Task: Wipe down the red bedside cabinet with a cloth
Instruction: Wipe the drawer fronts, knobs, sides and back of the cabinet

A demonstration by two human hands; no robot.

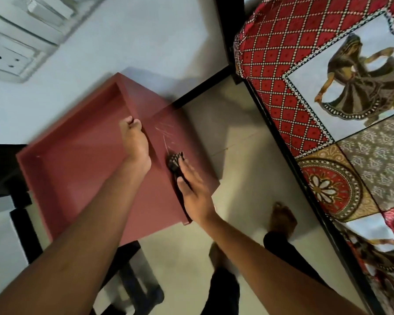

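Note:
The red bedside cabinet [77,169] stands against the white wall, seen from above, with a raised rim round its top. My left hand [134,142] grips the right rim of the top, fingers curled over the edge. My right hand [196,189] presses a dark patterned cloth [174,161] flat against the cabinet's right side panel, fingers straight. Pale scratch marks show on that panel just above the cloth. Most of the cloth is hidden under my palm.
A bed with a red patchwork cover [305,71] and dark frame runs along the right. Wall sockets [9,57] sit at upper left. A black stool or frame [132,285] stands below the cabinet. My bare feet [282,217] are on the beige floor.

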